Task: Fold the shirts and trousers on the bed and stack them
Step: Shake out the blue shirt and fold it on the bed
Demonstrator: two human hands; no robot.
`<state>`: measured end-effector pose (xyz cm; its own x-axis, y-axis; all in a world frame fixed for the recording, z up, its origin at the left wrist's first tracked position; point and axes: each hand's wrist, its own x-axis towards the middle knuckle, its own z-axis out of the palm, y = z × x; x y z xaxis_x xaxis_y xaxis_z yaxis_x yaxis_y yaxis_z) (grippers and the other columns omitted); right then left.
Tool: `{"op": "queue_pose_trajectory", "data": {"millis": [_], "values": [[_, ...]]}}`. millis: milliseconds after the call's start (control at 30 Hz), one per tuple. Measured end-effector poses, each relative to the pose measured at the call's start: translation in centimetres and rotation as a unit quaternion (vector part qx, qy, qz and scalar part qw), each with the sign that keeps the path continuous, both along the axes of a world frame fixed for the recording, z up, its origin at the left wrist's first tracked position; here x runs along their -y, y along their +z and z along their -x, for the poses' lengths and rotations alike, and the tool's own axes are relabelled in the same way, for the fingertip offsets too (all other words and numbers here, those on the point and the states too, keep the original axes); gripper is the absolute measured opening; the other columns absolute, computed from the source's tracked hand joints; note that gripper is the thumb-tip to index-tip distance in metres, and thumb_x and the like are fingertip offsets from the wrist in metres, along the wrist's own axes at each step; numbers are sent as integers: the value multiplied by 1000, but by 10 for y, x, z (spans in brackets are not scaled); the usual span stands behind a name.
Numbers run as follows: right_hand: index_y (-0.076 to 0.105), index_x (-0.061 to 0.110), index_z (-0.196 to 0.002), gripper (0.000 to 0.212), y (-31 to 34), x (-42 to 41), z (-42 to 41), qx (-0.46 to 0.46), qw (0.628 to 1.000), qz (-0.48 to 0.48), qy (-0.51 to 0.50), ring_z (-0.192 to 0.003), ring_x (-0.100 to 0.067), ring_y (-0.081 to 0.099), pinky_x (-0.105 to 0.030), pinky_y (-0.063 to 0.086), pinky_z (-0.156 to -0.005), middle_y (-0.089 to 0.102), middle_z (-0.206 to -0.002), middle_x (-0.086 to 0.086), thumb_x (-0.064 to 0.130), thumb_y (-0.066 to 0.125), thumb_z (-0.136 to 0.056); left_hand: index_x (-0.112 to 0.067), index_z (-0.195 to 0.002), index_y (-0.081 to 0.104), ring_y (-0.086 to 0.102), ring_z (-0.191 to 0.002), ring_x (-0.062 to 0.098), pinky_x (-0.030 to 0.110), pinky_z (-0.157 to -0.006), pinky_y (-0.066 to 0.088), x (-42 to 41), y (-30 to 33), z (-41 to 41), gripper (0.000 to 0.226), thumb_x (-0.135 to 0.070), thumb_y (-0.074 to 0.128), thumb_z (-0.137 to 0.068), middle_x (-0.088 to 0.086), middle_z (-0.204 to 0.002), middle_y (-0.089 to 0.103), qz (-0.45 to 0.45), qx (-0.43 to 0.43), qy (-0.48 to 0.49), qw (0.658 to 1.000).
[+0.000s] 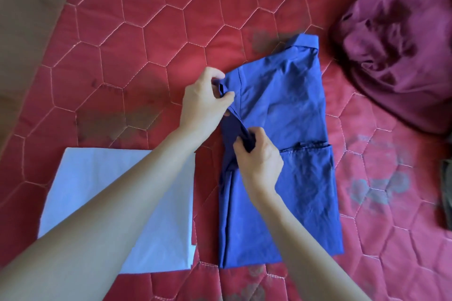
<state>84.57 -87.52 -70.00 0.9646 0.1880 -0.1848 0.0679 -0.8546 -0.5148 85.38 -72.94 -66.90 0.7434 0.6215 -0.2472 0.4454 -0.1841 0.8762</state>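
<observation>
A blue shirt [288, 144] lies lengthwise on the red quilted bed [146, 44], collar at the far end, its sides folded in. My left hand [203, 102] pinches the shirt's left shoulder edge. My right hand [259, 159] grips a bunched dark fold of the sleeve near the shirt's left middle. A folded pale blue garment [80, 178] lies flat to the left, partly under my left forearm.
A crumpled maroon garment [396, 51] is heaped at the far right of the bed. A dark greenish cloth [446, 193] shows at the right edge. The bed's left edge runs diagonally past a tan floor [27, 7].
</observation>
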Motion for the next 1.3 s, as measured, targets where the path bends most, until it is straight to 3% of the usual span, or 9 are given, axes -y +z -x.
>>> {"op": "queue_pose_trajectory", "data": {"millis": [167, 267, 433, 533, 667, 833, 1033, 1167, 1300], "values": [[51, 24, -114, 26, -7, 27, -11, -60, 995, 1, -82, -78, -18, 61, -29, 32, -59, 60, -78, 14, 30, 57, -90, -18, -126, 55, 62, -86, 27, 38, -79, 46, 36, -14, -40, 36, -26, 62, -91, -13, -73, 59, -83, -40, -181, 979], [47, 20, -122, 33, -16, 38, -10, -86, 993, 25, -81, -94, -23, 63, -30, 32, -64, 67, -105, 7, 31, 55, -93, -19, -140, 46, 58, -111, 23, 37, -88, 43, 49, -36, -42, 44, -35, 49, -99, -9, -111, 70, -150, -94, -300, 937], [48, 21, -125, 35, -25, 46, -6, -84, 992, -9, -96, -101, -18, 62, -26, 29, -66, 65, -117, 8, 36, 54, -95, -5, -144, 43, 30, -143, 32, 46, -114, 23, 54, -55, -8, 55, -32, 54, -97, 18, -151, 37, -330, -68, -356, 872], [44, 23, -131, 39, -25, 48, -11, -88, 992, -24, -92, -102, -17, 61, -27, 31, -69, 65, -116, 9, 37, 52, -95, -1, -147, 35, 22, -145, 38, 51, -114, 25, 60, -54, 20, 71, -36, 62, -91, 23, -155, 25, -329, -101, -327, 880], [41, 18, -140, 55, -20, 45, -36, -44, 997, -44, -52, -119, -19, 51, -31, 41, -86, 55, -131, 2, 36, 60, -92, 7, -141, 41, 38, -136, 43, 51, -109, 36, 68, -54, 46, 76, -26, 76, -82, 28, -146, 38, -290, -126, -229, 921], [37, 10, -146, 66, -20, 23, -92, 39, 983, 10, 177, -140, -24, 31, -35, 26, -112, 41, -147, -6, 35, 63, -91, 2, -138, 46, 42, -134, 33, 42, -110, 35, 64, -55, 41, 68, -23, 76, -82, 18, -142, 46, -226, -97, -148, 958], [52, 23, -132, 58, -29, -33, -145, 16, 949, 100, 298, -123, -21, 43, -35, 30, -97, 53, -127, 2, 57, 60, -86, 2, -148, 28, 20, -147, 32, 39, -119, 20, 56, -59, 30, 80, -35, 67, -88, 20, -156, 24, -221, -121, -162, 954], [67, 21, -106, 34, -27, -60, -164, -73, 953, 19, 295, -105, -18, 57, -35, 37, -93, 66, -102, 6, 43, 73, -80, -1, -152, 15, 7, -150, 25, 37, -121, 8, 59, -65, 33, 82, -42, 55, -94, 14, -161, 10, -216, -151, -169, 950], [70, 20, -92, 17, -28, -79, -164, -92, 942, -37, 321, -90, -14, 59, -40, 44, -92, 61, -83, 12, 29, 76, -78, -1, -152, 16, 7, -150, 24, 37, -121, 7, 58, -66, 42, 71, -35, 48, -99, 14, -161, 11, -208, -126, -164, 956]]}}
